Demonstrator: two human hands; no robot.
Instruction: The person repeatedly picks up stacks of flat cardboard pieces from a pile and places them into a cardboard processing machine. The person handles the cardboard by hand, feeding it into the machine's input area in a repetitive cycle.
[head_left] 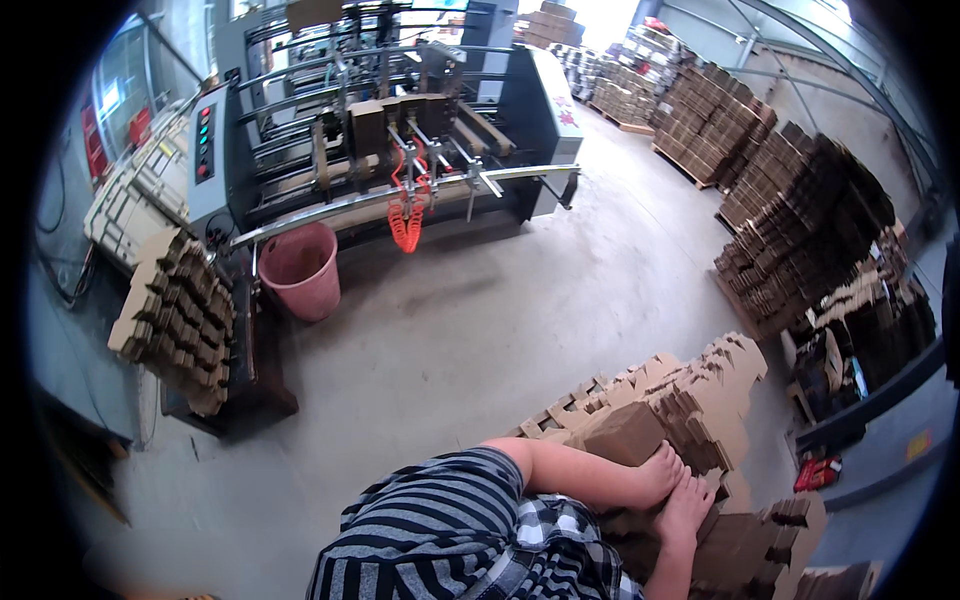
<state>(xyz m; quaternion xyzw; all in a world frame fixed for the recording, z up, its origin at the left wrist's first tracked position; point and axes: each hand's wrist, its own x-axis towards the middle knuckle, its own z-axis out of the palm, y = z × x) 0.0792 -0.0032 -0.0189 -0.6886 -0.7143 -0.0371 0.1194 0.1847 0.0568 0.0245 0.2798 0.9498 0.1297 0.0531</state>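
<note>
At the lower right, a pile of flat die-cut cardboard blanks (745, 375) stands beside me. My left hand (660, 474) reaches across to it, its fingers curled over the edge of a bundle of cardboard blanks (625, 430). Right beside it, nearly touching, my right hand (686, 507) grips the same bundle with bent fingers. My fingertips are partly hidden against the brown cardboard. More blanks (765, 545) lie in a stack just right of my right forearm.
A machine with metal rails (400, 195) and coiled red air hoses (406, 230) stands ahead. Near it are a pink bucket (300, 275) and a stand holding a cardboard stack (180, 320). Tall cardboard stacks on pallets (710, 120) line the right side. Concrete floor (450, 350) lies between.
</note>
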